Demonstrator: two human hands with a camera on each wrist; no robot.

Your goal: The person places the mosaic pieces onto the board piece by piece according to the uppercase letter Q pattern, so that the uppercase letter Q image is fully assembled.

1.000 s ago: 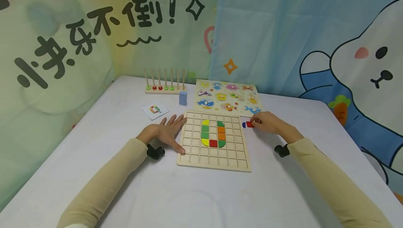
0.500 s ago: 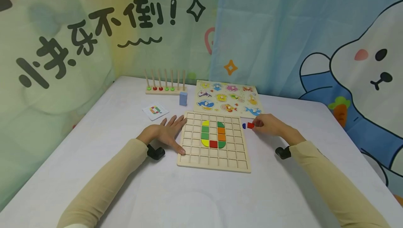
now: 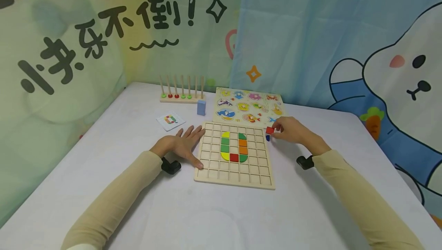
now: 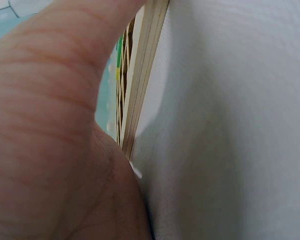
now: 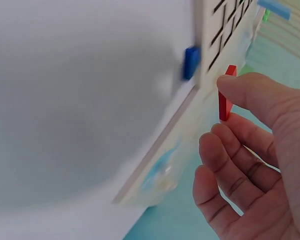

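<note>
My right hand (image 3: 291, 130) pinches a red square tile (image 3: 270, 130) between thumb and fingertips, held just past the right edge of a wooden grid board (image 3: 235, 173). The right wrist view shows the red tile (image 5: 226, 97) edge-on, off the table, with the other fingers loosely bent. Beside the board lies a small blue piece (image 3: 268, 138) with a curved side. Yellow, green, orange and red tiles form a U on the grid. With fingers spread, my left hand (image 3: 181, 146) rests on the board's left edge; its thumb (image 4: 55, 65) fills much of the left wrist view.
Behind the grid board lies an animal peg puzzle (image 3: 248, 106). A pattern card (image 3: 170, 121), a blue block (image 3: 201, 107) and a wooden peg rack with beads (image 3: 182, 100) stand at the back left. A printed curtain (image 3: 293, 50) hangs behind the white table.
The red tile, earlier in line with the blue piece at the fingertips, is now raised and moved left toward the board. My left hand stays in place.
</note>
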